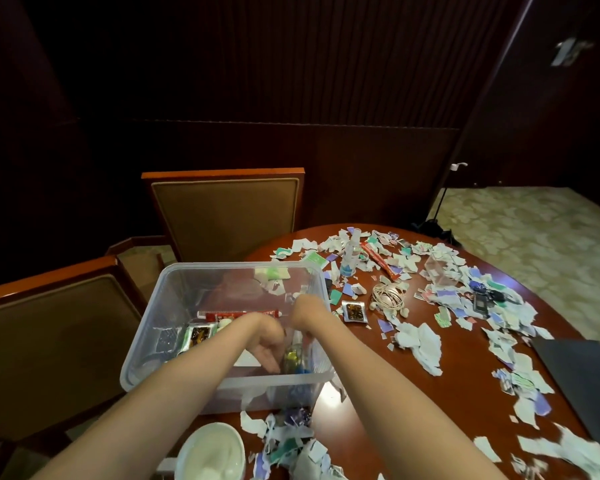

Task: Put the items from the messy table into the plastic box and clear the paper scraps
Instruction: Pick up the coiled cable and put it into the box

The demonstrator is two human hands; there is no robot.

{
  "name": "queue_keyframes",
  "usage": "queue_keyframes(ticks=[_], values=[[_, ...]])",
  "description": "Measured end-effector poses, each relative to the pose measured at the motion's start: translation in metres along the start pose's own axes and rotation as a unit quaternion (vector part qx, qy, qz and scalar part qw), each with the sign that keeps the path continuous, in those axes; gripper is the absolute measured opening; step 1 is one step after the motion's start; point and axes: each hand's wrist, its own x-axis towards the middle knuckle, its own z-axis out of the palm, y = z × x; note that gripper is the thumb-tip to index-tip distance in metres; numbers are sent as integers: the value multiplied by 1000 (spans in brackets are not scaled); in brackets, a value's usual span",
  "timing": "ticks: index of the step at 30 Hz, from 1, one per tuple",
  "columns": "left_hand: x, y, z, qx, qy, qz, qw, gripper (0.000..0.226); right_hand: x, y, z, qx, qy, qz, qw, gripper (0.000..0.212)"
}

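The clear plastic box [153, 336] stands at the table's left edge. Both my hands reach down into it. My left hand [265, 342] points its fingers at the box floor, touching a small clear bottle [291, 356] with yellow and blue contents. My right hand [301, 315] is bent down over the bottle's top, and its fingers are hidden. A red tube [239, 313], sachets [198, 336] and a dark item [167, 341] lie in the box. Paper scraps [499, 341] cover the table, with another heap [288, 441] in front of the box.
On the table lie a spray bottle [349, 254], a red stick packet [378, 259], coiled earphones [388, 296], a sachet [354, 311], a small clear case [440, 271], dark keys [485, 299] and a dark folder [582, 382]. A white cup [212, 455] stands near me. Two chairs [49, 341] flank the box.
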Motion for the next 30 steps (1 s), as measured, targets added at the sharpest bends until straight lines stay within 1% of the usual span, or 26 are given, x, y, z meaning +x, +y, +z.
queue_keyframes(ticks=[3, 5, 7, 10, 13, 14, 16, 18, 23, 24, 27, 30], values=[[-19, 9, -15, -59, 18, 65, 996, 45, -5, 7, -16, 87, 68, 8, 994, 19], [-30, 14, -22, -107, 34, 102, 988, 45, -8, 15, -28, 159, 122, 6, 980, 24], [-39, 21, -25, -156, 59, 137, 976, 40, -11, 25, -38, 206, 158, 16, 966, 24], [-48, 41, -22, -220, 101, 193, 951, 32, -14, 43, -47, 231, 200, 35, 951, 16], [-53, 68, -14, -242, 126, 225, 936, 32, -17, 63, -52, 251, 214, 58, 942, 12], [-55, 76, -10, -242, 128, 227, 935, 32, -20, 70, -54, 254, 216, 64, 941, 12], [-58, 92, 0, -238, 122, 230, 936, 33, -24, 84, -57, 239, 220, 83, 942, 19], [-59, 106, 11, -226, 107, 236, 939, 34, -27, 97, -60, 219, 224, 100, 944, 16], [-43, 128, 35, -179, 83, 237, 951, 35, -21, 135, -61, 243, 227, 148, 931, 17], [-39, 131, 40, -167, 80, 234, 954, 35, -20, 142, -61, 241, 229, 156, 930, 16], [-21, 140, 50, -136, 82, 215, 964, 34, -15, 163, -59, 224, 225, 182, 931, 21], [-7, 147, 59, -87, 86, 198, 973, 35, -8, 179, -56, 204, 223, 190, 934, 15]])
